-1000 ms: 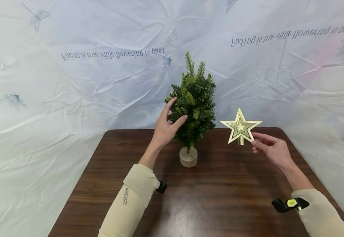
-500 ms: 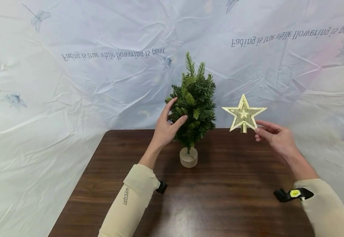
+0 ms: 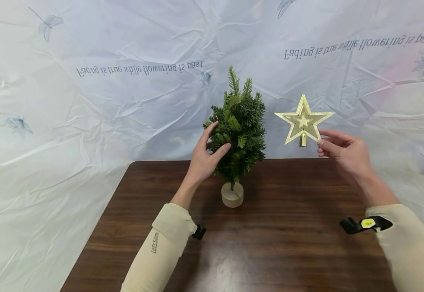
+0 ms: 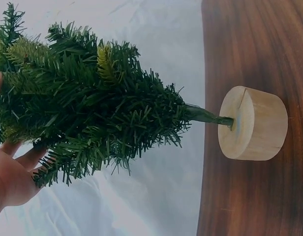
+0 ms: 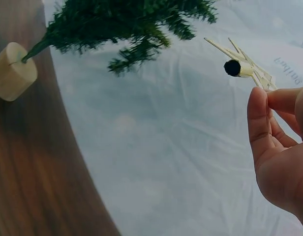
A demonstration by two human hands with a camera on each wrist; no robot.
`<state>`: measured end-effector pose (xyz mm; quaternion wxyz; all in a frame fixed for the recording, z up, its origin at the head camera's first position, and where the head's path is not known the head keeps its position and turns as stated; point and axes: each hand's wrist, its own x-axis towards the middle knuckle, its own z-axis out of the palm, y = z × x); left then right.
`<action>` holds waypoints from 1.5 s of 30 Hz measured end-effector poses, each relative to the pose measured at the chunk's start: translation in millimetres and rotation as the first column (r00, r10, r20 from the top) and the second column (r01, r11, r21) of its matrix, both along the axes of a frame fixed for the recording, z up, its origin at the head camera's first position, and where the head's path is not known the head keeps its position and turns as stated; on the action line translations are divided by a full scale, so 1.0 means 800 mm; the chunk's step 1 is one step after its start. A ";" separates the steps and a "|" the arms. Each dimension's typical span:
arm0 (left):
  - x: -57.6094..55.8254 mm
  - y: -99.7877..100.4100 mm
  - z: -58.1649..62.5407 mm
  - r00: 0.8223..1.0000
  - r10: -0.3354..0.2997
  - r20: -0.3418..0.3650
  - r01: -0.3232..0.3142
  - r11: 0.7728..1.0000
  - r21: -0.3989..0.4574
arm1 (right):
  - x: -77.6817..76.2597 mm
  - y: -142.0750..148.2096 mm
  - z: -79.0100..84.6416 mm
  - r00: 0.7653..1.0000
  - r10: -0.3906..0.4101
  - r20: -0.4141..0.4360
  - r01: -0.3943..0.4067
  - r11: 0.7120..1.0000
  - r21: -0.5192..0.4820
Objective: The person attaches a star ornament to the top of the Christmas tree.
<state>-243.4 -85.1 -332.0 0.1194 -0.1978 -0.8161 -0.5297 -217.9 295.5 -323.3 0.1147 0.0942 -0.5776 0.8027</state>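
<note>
A small artificial Christmas tree (image 3: 239,125) stands upright on its round wooden base (image 3: 232,195). My left hand (image 3: 205,158) grips its foliage from the left side, thumb in front; in the left wrist view, other fingers disappear behind the branches (image 4: 92,93). To the right of the tree, my right hand (image 3: 348,152) pinches a gold star tree topper (image 3: 304,121) by its lower right point, between thumb and fingers. The star is upright in the air, apart from the tree, roughly level with its upper half. Its hollow socket (image 5: 233,68) shows a dark round opening in the right wrist view.
The base rests on a dark brown wooden table (image 3: 270,231), near its far edge. Behind it hangs a wrinkled pale sheet (image 3: 153,101) printed with lettering and flowers. Black camera mounts sit on the left wrist (image 3: 199,232) and right wrist (image 3: 366,224).
My right hand has raised the star from about table-edge height to beside the tree's upper half, drifting slightly right. The left hand and the tree have stayed in place.
</note>
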 end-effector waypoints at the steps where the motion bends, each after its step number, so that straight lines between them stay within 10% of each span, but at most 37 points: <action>1: 0.000 0.000 0.000 1.000 0.000 0.000 0.000 1.000 0.000 | -0.001 -0.001 0.005 1.000 -0.004 0.001 0.004 1.000 -0.002; 45: 0.000 -0.002 -0.004 0.999 -0.018 -0.028 0.019 1.000 0.013 | -0.026 -0.065 0.118 0.990 0.016 -0.143 -0.033 0.992 -0.122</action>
